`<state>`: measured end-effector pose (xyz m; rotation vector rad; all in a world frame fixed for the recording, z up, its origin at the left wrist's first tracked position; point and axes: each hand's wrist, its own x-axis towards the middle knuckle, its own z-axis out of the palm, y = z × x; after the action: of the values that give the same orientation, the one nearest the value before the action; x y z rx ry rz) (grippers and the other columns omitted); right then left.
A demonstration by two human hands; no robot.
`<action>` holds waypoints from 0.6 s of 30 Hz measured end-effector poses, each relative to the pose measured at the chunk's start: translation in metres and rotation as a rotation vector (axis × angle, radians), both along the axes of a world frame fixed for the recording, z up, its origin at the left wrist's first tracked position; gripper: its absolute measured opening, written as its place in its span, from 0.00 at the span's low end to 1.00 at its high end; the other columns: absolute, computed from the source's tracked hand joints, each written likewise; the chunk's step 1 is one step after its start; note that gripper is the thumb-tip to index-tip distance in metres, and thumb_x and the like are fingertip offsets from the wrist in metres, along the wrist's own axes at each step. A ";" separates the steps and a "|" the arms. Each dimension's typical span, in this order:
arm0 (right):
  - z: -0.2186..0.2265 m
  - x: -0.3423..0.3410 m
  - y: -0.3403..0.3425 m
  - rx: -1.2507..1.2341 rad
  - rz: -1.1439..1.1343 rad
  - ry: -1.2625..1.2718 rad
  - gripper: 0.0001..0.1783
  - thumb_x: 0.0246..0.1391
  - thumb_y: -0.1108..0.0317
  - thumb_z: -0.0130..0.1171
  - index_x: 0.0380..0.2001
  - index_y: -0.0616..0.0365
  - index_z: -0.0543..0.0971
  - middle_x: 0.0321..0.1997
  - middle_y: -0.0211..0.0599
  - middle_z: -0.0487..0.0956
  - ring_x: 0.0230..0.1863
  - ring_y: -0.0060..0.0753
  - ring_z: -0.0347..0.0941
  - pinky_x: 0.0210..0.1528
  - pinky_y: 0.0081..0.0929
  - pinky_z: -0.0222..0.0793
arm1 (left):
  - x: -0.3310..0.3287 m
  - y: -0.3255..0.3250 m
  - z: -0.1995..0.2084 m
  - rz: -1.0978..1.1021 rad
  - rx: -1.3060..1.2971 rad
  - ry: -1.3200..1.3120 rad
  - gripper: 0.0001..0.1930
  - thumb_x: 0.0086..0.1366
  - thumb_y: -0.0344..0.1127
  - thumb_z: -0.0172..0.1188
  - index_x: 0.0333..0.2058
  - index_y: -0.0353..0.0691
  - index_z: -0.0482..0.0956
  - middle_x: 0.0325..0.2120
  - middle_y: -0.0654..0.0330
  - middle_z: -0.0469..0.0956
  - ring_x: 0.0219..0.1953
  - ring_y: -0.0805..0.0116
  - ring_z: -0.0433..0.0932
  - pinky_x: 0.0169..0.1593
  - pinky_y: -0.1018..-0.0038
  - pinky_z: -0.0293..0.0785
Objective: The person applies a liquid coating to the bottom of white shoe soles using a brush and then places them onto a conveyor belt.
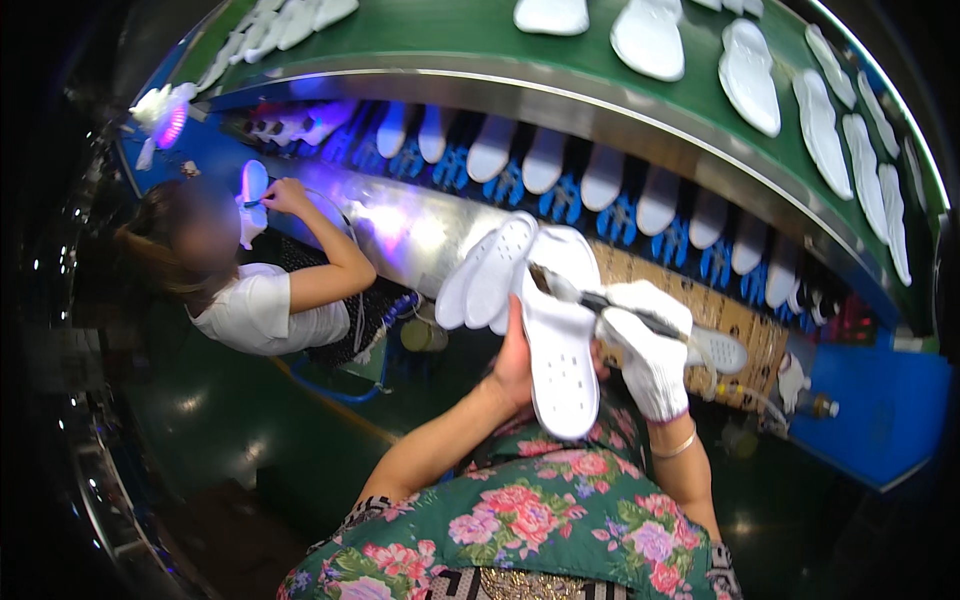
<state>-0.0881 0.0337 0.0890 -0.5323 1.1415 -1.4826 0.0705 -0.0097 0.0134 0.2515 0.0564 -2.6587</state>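
Note:
My bare left hand (513,358) is closed around the side of a white shoe sole (563,375), which it holds upright in front of my lap. Several small holes dot the sole's near half. A white knitted glove covers my right hand (648,350), whose fingers wrap a brush (563,289) with a dark handle. The brush's dark bristles meet the sole's far end. Just beyond, more white soles (480,278) lean together on the bench. Past the gloved hand, another pale sole (720,350) lies on the brown board.
A green conveyor belt (440,35) carrying several white soles curves across the far side. Below it, a shelf holds a row of white pieces over blue supports (560,195). At left, a person in a white shirt (275,300) handles a sole. A blue panel (870,400) stands at right.

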 end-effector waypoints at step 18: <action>-0.006 -0.006 -0.009 -0.631 -0.050 1.253 0.16 0.39 0.77 0.66 0.36 0.56 0.83 0.31 0.40 0.81 0.32 0.42 0.79 0.35 0.30 0.74 | -0.036 0.001 0.013 0.107 -0.362 -0.434 0.45 0.63 0.74 0.25 0.66 0.43 0.54 0.60 0.53 0.65 0.61 0.57 0.66 0.64 0.60 0.61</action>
<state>-0.0942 0.0245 0.0833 -2.0698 1.5559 -1.5176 0.0344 -0.0091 0.0267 0.6712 -0.5266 -2.3943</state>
